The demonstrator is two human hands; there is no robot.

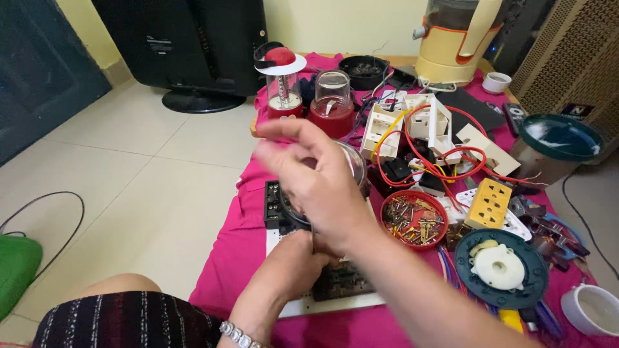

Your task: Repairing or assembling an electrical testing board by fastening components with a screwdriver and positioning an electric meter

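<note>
Clear round jar [353, 169] sits mid-tabletop, mostly hidden behind the right hand [316, 187]. Right hand is over it, fingers curled and blurred; looks in contact with the jar, but can't tell if it actually grips. Left hand [293, 261] at 6 o'clock of the jar, closed down on the black part [338, 280] lying on the white board [335, 301]; fingertips hidden, grasp not readable. Silver bracelet [240, 335] on the left wrist.

Black block [274, 205] just beside the jar at 9 o'clock. Red bowl of screws [413, 218] at 3 o'clock, near. Further out at 3 o'clock: yellow socket plate [489, 203]. At 4 o'clock: dark green disc [501, 268] with a white plastic hub on it.

At 12 o'clock: red-based clear jar [331, 103] and red lantern [282, 84], side by side. At 1–2 o'clock: white switch boxes [405, 125] tangled with red wires [451, 154]. Everything rests on a pink cloth [232, 251] covering the tabletop. White cup [596, 309] at the 4 o'clock edge.
</note>
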